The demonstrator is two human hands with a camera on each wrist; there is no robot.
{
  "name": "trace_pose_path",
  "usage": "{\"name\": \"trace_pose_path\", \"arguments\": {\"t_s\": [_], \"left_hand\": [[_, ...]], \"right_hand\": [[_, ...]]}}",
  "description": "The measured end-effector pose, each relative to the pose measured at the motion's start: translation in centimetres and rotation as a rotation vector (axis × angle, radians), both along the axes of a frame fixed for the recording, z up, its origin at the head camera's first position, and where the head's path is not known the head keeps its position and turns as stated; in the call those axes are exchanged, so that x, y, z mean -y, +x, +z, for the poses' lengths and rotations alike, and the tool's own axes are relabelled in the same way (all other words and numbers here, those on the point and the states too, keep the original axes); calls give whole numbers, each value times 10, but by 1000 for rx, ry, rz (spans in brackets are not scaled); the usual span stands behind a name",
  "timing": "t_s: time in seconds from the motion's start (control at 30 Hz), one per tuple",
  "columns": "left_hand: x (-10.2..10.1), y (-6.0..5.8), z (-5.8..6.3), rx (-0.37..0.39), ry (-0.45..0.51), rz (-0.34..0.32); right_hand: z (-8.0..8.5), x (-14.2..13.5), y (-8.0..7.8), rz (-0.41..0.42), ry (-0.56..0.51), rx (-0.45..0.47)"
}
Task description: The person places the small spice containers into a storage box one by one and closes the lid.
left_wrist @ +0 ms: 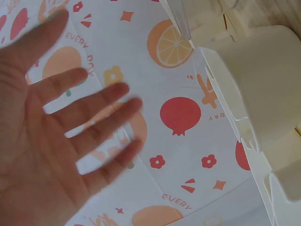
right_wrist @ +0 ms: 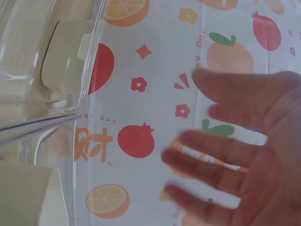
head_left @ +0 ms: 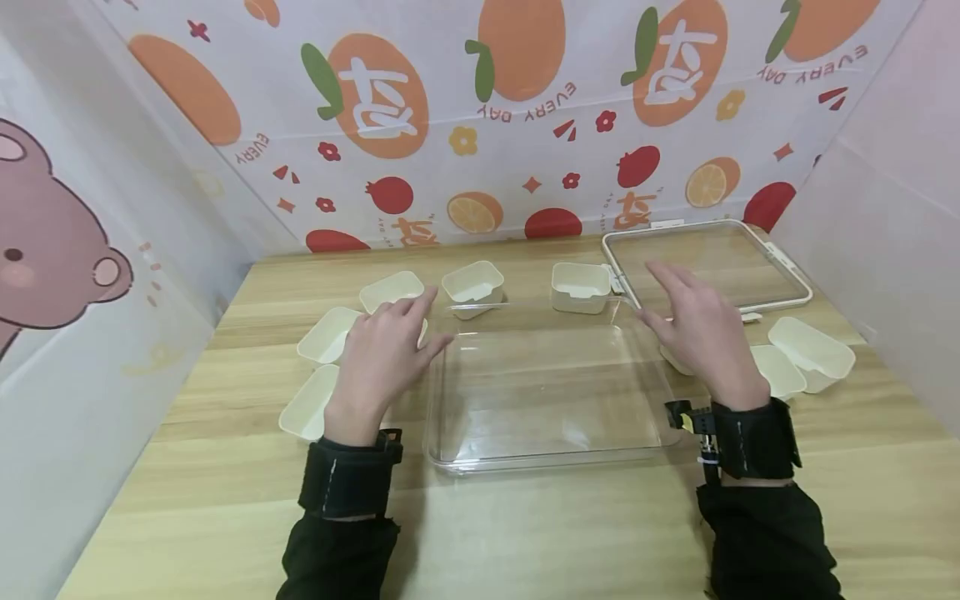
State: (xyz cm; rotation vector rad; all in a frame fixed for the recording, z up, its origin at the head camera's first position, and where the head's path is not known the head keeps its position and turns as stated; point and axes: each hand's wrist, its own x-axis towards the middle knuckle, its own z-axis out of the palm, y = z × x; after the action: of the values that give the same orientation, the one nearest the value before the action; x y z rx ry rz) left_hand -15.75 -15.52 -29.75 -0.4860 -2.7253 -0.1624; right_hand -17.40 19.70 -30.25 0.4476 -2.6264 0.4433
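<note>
Bare left hand (head_left: 382, 362): fingers extended, gripping nothing.
Bare right hand (head_left: 703, 337): likewise, well apart from left.
Clear rectangular plastic box (head_left: 540, 392): on wood-grain table (head_left: 540, 542), between hands.
White fruit-print sheet (head_left: 502, 183), far side: I read "EVERY DAY".

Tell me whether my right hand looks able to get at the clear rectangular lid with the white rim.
Likely yes: the right hand is empty and appears close to the lid, and nothing seems to lie on it. The small cream plastic tubs nearby don't appear to block the way.
</note>
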Motion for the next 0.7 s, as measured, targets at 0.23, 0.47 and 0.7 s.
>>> {"name": "trace_pose_path", "arguments": {"t_s": [0.23,0.47,0.7], "left_hand": [[-4,0,1,-48,117,-50],[-4,1,-1,-42,95,-47],[27,9,14,164,112,107]], "right_hand": [[1,3,-1,11,-23,-111],[-2,4,1,5,-19,-62],[0,2,0,-4,-27,-57]]}}
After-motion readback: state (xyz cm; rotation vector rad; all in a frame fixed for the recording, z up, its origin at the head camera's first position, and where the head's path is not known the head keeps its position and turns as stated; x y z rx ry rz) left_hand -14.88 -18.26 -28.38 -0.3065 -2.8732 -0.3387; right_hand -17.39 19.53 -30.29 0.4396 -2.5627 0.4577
